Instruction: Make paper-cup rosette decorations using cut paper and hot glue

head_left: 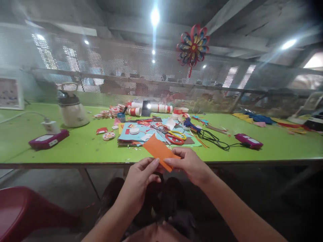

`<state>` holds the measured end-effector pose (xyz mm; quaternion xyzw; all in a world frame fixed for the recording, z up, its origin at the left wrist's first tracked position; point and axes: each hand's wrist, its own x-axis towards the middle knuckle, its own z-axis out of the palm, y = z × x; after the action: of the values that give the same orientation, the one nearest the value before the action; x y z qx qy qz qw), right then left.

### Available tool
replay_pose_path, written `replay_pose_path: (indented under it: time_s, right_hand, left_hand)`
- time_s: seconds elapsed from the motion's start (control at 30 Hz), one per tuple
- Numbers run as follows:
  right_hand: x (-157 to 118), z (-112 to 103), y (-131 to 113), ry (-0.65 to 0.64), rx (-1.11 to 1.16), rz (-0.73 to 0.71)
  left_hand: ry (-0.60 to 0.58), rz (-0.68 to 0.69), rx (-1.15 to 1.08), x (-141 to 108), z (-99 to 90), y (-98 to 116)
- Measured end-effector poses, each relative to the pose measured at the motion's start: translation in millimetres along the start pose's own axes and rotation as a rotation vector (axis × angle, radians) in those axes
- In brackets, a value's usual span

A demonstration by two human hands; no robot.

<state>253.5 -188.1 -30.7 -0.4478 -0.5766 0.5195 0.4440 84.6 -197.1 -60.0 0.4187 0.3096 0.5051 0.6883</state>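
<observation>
1. While the left hand (143, 171) pinches the lower left edge of an orange paper (156, 147) between thumb and fingers, the right hand (191, 165) presses its thumb on the near end, fingers curled at the side.
2. Where the table (96, 156) ends on the near side, the paper is held tilted between the two hands, in front of the clutter. A dark red stool (17, 208) stands at lower left.
3. Just beyond the paper lie scissors with red handles (174, 138) and another pair with yellow handles (180, 135), both on a pile of light blue sheets (126, 134) bearing a white disc (134, 130).
4. To the right are a blue glue gun (191, 125), a black cord (214, 138) and a purple power block (248, 141); well left, another purple block (49, 139) sits near a large jug (73, 111).
5. Farther back, a dark phone (146, 108) stands upright before white rolls (161, 108).
6. Behind everything, a mesh panel (101, 79) spans the view, with a many-coloured paper flower (193, 47) hanging high.
</observation>
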Motion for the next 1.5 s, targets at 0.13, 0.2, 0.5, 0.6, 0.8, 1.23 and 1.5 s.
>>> replay_pose_path:
  time_s: [0.13, 0.2, 0.5, 0.6, 0.8, 1.23, 1.5]
  right_hand:
    - [-1, 13, 11, -0.015, 0.222, 0.064]
    - [-3, 19, 16, -0.036, 0.309, 0.071]
    - [-24, 30, 17, -0.096, 0.472, 0.069]
    - [-26, 29, 19, -0.087, 0.462, 0.047]
    - [-32, 26, 34, -0.023, 0.256, 0.006]
    - [15, -132, 12, 0.455, -0.681, -0.058]
    - [106, -99, 1, 0.074, -1.213, 0.045]
  left_hand:
    - [0.089, 0.016, -0.030, -4, -0.1, 0]
    - [0.103, 0.010, -0.039, -9, -1.5, -1]
    - [0.058, -0.019, -0.037, -25, 6.4, 2]
    - [0.034, -0.021, -0.005, -27, 9.2, 4]
    - [0.025, -0.094, 0.036, -25, 6.7, -9]
    - [0.257, -0.100, 0.058, -12, -46.3, -17]
    - [0.185, -0.087, 0.190, -15, -47.5, -9]
